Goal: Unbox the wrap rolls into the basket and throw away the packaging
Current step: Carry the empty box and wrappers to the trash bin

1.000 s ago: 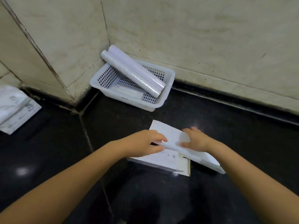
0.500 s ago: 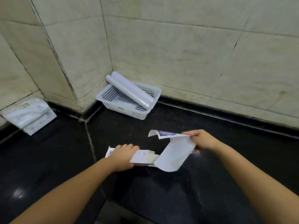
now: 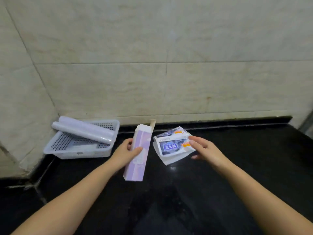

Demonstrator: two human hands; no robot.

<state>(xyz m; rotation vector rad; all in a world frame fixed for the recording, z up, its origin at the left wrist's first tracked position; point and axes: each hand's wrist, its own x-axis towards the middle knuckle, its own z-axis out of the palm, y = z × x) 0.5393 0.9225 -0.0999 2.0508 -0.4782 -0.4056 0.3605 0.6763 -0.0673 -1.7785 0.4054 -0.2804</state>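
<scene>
The basket is white with small holes, and it sits on the black counter in the corner where two tiled walls meet. Two wrap rolls lie inside it, side by side and touching. They are tilted, with their high ends sticking up over the basket's back left rim and their low ends down near its right wall. Just to the right of the basket, the left hand is curled around a long purple box. The thumb lies across the front of the box and the fingers wrap behind it. The box stands almost upright, held off the counter, and a flap at its top is open. I cannot tell if anything is in it. Further right of the basket, past the box, is a folded piece of packaging. It is white with blue print and small orange marks, and it is bent over on itself. The right hand is at the right edge of this piece. Its fingers are spread and only loosely bent, and the fingertips touch the edge of the piece. I cannot tell if the hand really grips it or if the piece rests on the counter. The box and the packaging are near each other but do not touch. Both bare arms reach in from the bottom of the view, over the shiny counter.
</scene>
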